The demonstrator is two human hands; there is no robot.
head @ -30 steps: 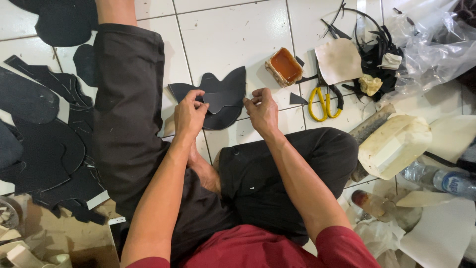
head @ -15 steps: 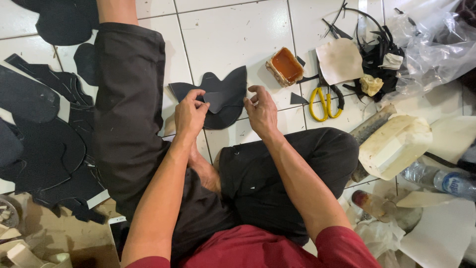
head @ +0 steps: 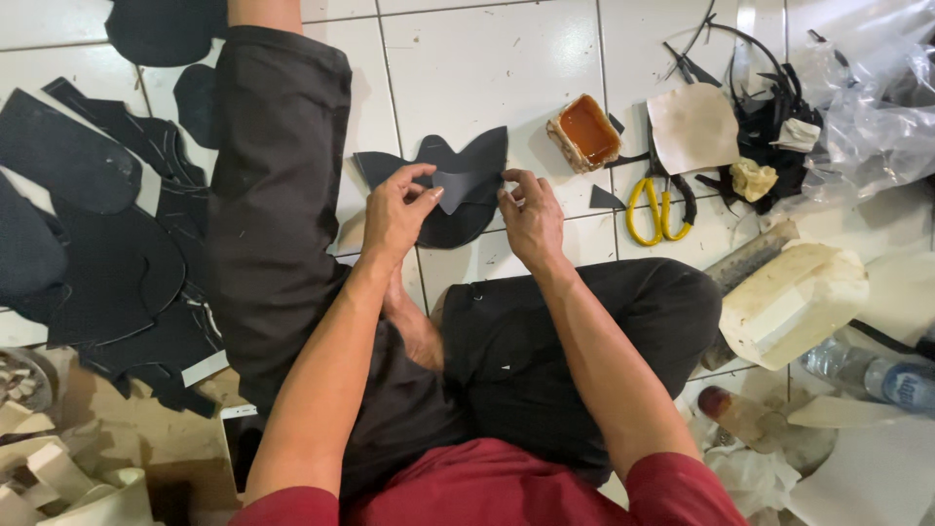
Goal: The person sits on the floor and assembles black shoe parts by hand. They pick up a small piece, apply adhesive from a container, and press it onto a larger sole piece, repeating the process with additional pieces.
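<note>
- Step in hand, as I read it: lining up a small dark cut piece (head: 466, 185) over the big black shaped piece (head: 458, 200) that lies flat on the white tiled floor (head: 487, 58) in front of my crossed legs.
- Left hand (head: 394, 209): thumb and fingers pinch the left edge of the small piece, grasping it.
- Right hand (head: 531, 216): fingertips curled at the small piece's right edge, touching it; whether it's a full pinch or just a press, I can't tell.
- Small piece sits on top of the big one, between both hands, near flat.
- Orange glue tray (head: 584, 131) just beyond the right hand, yellow-handled scissors (head: 657, 209) to its right, both untouched.
- Stack of black cut shapes (head: 88, 244) off to my left, well apart.
- Next move, my call: needs edges matched to the outline under it, then even pressure down; a skewed drop would be the risk.
</note>
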